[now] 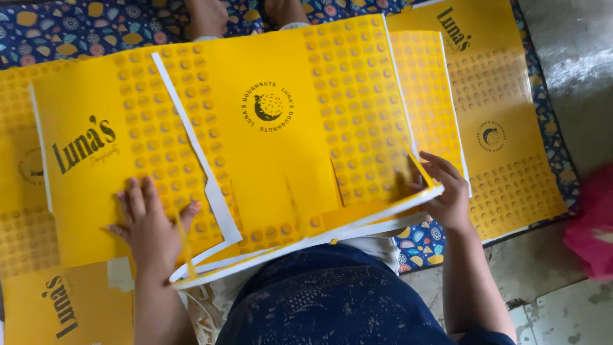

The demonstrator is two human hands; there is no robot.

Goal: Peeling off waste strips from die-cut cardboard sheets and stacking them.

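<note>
2 hands work a stack of yellow printed sheets [281,147]: left hand [150,227] lies flat, fingers spread; right hand [447,191] fingers pinch the stack's corner.

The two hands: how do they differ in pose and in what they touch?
The left hand lies flat, fingers spread, pressing on the yellow sheet; the right hand curls around that sheet's right corner. The left is on top of the stack, the right at its edge. Both are bare and touch the same printed sheet.

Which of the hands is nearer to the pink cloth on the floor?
Right. The right hand grips the yellow printed cardboard sheet's edge, closer to the pink cloth; the left hand presses flat far across the sheet.
</note>
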